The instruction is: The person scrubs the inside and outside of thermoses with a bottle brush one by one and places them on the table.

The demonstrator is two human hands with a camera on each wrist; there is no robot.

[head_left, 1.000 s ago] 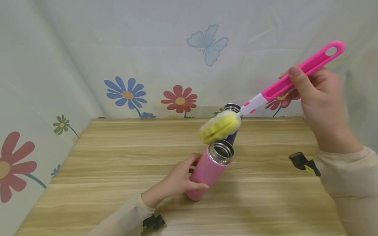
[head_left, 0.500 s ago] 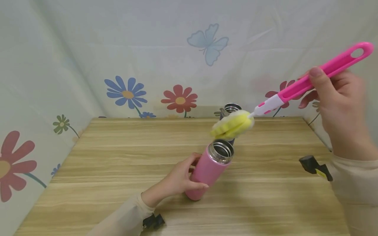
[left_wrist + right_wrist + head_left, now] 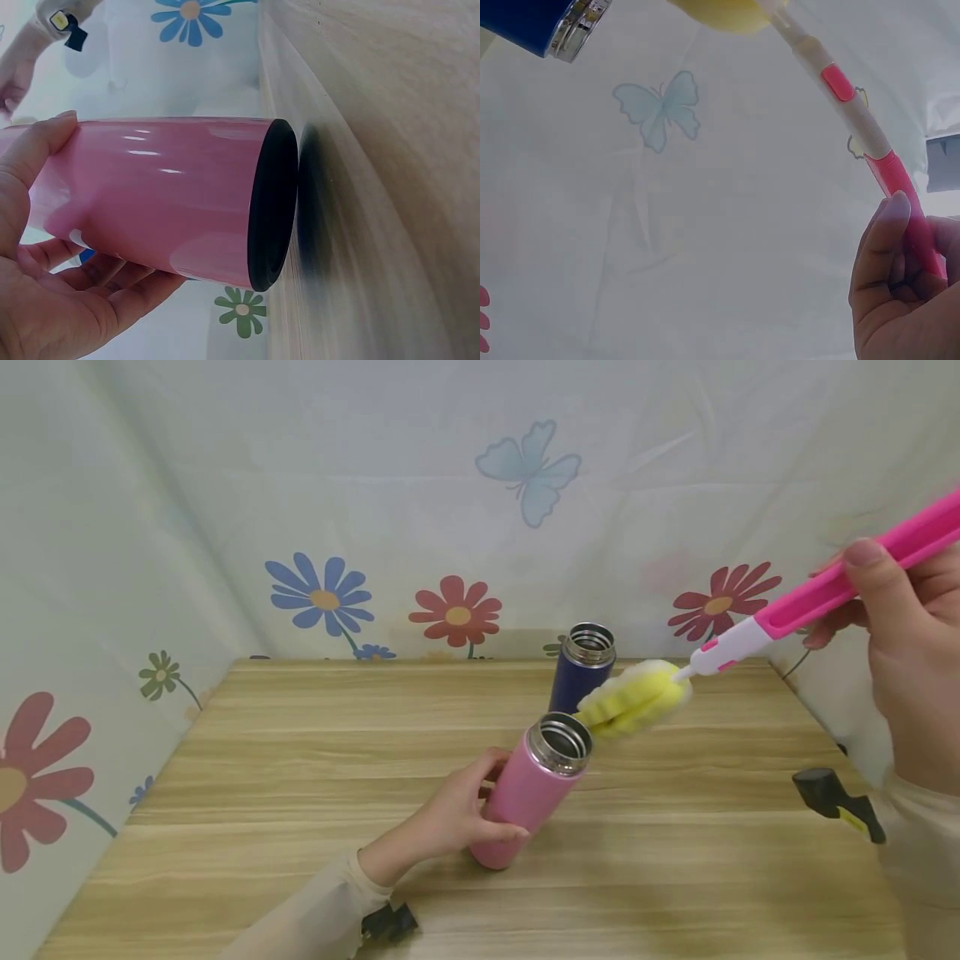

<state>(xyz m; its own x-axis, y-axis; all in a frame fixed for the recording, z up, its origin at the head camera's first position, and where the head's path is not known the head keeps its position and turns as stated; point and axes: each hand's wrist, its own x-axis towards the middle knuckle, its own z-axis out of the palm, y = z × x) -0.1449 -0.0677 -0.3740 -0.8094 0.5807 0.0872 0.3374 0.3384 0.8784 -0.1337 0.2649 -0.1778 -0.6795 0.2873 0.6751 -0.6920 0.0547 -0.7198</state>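
Observation:
My left hand (image 3: 453,817) grips the lower part of a pink vacuum bottle (image 3: 528,797), with the thumb on one side and the fingers round the other. Its steel mouth is uncovered, and in the left wrist view its black base (image 3: 272,206) is at the tabletop. My right hand (image 3: 911,668) holds a bottle brush by its pink handle (image 3: 817,597). The brush's yellow and white sponge head (image 3: 637,700) points down and left, outside the bottles, just right of the pink bottle's mouth. A navy bottle (image 3: 573,683), also uncovered, stands behind, partly hidden.
The wood-grain table (image 3: 300,760) reaches back to a pale curtain (image 3: 375,485) printed with flowers and a butterfly. A black device (image 3: 836,802) is worn at the right wrist, and another (image 3: 390,924) at the left.
My right hand and the bottle brush have moved right and slightly down, uncovering more of the navy bottle. My left hand and the pink bottle have stayed in place.

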